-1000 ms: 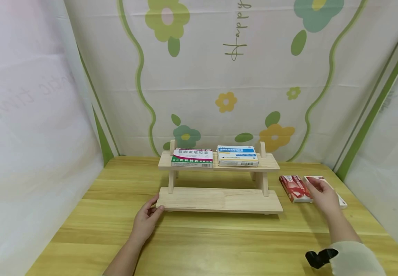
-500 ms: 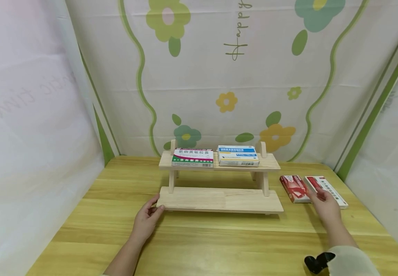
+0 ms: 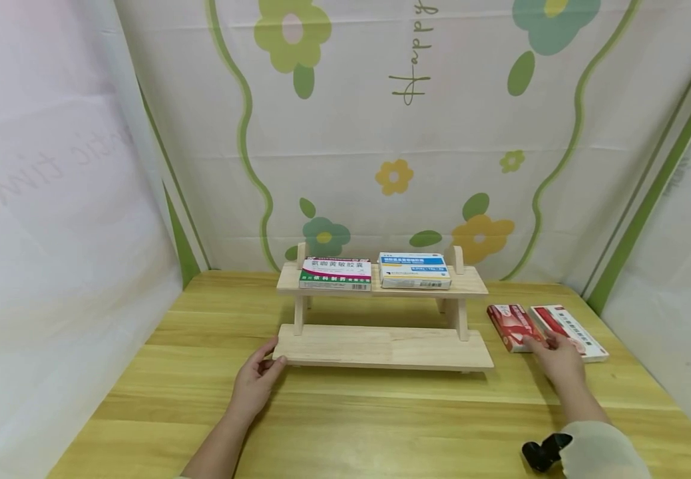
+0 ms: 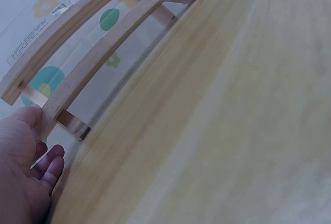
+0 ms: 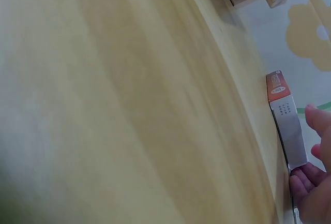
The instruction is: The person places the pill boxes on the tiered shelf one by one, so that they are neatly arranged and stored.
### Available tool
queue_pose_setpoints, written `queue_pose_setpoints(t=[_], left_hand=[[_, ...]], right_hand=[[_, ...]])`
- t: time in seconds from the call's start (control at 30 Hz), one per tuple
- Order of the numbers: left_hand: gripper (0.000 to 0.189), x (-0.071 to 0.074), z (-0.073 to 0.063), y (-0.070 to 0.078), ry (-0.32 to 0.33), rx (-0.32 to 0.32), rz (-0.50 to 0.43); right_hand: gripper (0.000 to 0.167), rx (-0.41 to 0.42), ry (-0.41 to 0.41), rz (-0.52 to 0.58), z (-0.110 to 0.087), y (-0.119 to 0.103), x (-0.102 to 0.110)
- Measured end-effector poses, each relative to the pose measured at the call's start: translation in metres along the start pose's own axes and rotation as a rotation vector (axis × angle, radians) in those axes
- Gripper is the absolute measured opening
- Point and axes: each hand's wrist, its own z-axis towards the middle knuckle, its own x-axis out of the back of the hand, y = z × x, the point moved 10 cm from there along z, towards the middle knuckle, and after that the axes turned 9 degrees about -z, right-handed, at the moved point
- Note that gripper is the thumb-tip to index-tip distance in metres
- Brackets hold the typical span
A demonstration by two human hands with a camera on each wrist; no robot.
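Note:
My left hand [image 3: 253, 384] holds the left end of the pale wooden two-tier shelf [image 3: 381, 347]. In the left wrist view, its thumb lies against the end of the lower plank [image 4: 98, 63], with the other fingers curled below. At the right, my right hand [image 3: 560, 362] reaches over the near end of a red and white medicine box [image 3: 510, 326]. The right wrist view shows its thumb raised beside that box [image 5: 289, 131] and its other fingertips right at the box's lower corner. A white medicine box with a red patch [image 3: 579, 332] lies alongside, partly covered by the hand.
On the upper tier lie a white, purple and green medicine box [image 3: 336, 274] and a blue and white one [image 3: 414, 271]. A flowered cloth [image 3: 345, 133] hangs behind the wooden table [image 3: 345, 426], with more cloth at both sides.
My right hand has moved back from over the white box and slightly left, to the near end of the red box, uncovering the white box's top. My left hand stays at the shelf's end.

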Motion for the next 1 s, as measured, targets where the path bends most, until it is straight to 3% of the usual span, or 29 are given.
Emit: queue_pose_setpoints(t=[0.5,0.73,1.0], left_hand=[[0.051,0.0012,0.0020,-0.0049,0.009,0.022,0.007],[0.051,0.0006,0.0014,-0.0057,0.000,0.030,0.005],[0.054,-0.0011,-0.0007,-0.0003,-0.014,0.002,-0.002]], right_hand=[[0.087,0.001,-0.052,-0.123,0.0041,-0.0002,-0.0040],[0.087,-0.012,-0.066,-0.093,0.0010,-0.0005,-0.0030],[0.083,-0.020,-0.016,-0.026,0.0006,-0.0022,-0.0006]])
